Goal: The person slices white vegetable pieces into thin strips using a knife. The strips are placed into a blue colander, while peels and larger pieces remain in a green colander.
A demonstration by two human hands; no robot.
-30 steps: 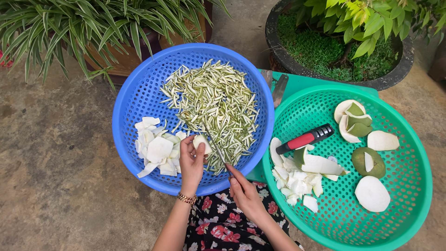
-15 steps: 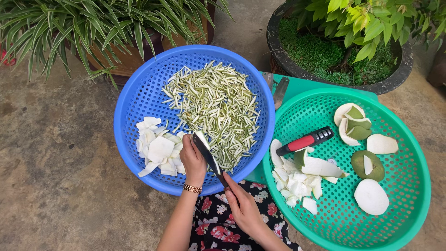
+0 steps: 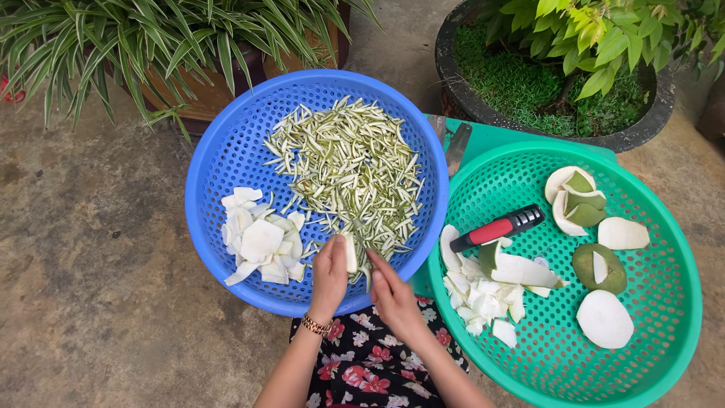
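Observation:
My left hand [image 3: 329, 273] pinches a small white slice of fruit [image 3: 350, 255] over the near edge of the blue basket [image 3: 205, 151]. Close beside it, my right hand [image 3: 393, 296] grips a thin knife [image 3: 365, 255] whose blade, seen edge-on, meets the slice. Inside the blue basket lie a heap of thin green-and-white strips [image 3: 347, 162] and a pile of flat white slices [image 3: 260, 242]. Both hands work above the strips' near end.
The green basket [image 3: 683, 249] on the right holds a red-and-black handled tool [image 3: 498, 228], white chunks [image 3: 483, 295], green-skinned fruit pieces [image 3: 600, 268] and a peeled white piece [image 3: 604, 319]. A metal blade [image 3: 457, 148] lies on a green board. Potted plants [image 3: 559, 83] stand behind.
The knife blade was tilted flat and plainly showing half a second ago. It now stands edge-on against the slice, and both hands have drawn closer together.

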